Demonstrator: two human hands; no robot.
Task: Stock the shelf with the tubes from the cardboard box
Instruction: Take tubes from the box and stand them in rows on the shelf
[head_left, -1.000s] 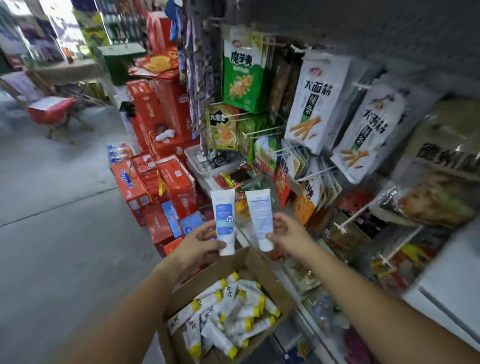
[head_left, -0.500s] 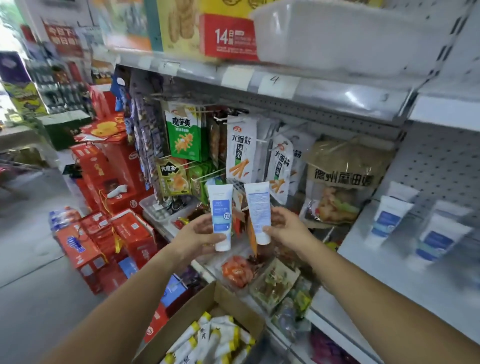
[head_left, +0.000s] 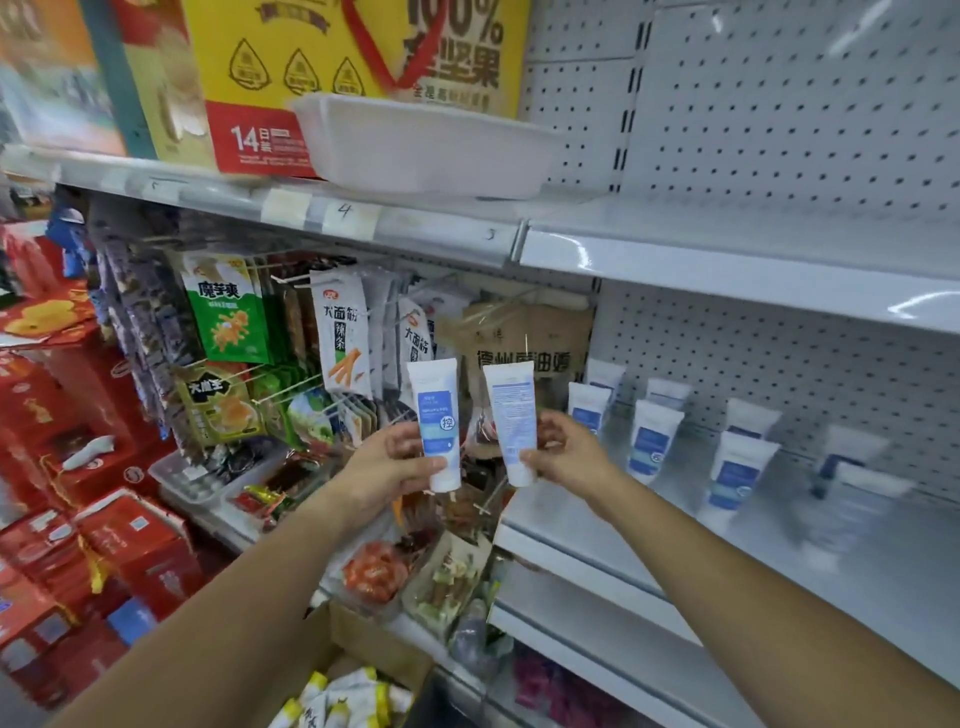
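Observation:
My left hand (head_left: 387, 470) grips a white tube with a blue label (head_left: 435, 415), held upright with its cap down. My right hand (head_left: 569, 454) holds a second white tube (head_left: 514, 421), its printed back facing me. Both tubes hover just left of the grey shelf (head_left: 597, 525). Several matching tubes (head_left: 652, 439) stand upright on that shelf to the right, in two rows. The cardboard box (head_left: 363, 631) sits below between my arms, with white and yellow tubes (head_left: 343, 696) lying in it.
Snack bags (head_left: 340, 338) hang on pegs left of the shelf. An upper shelf (head_left: 727, 254) carries a white tray (head_left: 426, 148) and a yellow carton (head_left: 311, 62). Red gift boxes (head_left: 104, 525) are stacked on the floor at the left.
My view has tilted up and swung right, bringing the shelf of standing tubes closer. Both hands have risen with their tubes toward that shelf; the box has dropped to the frame's bottom edge.

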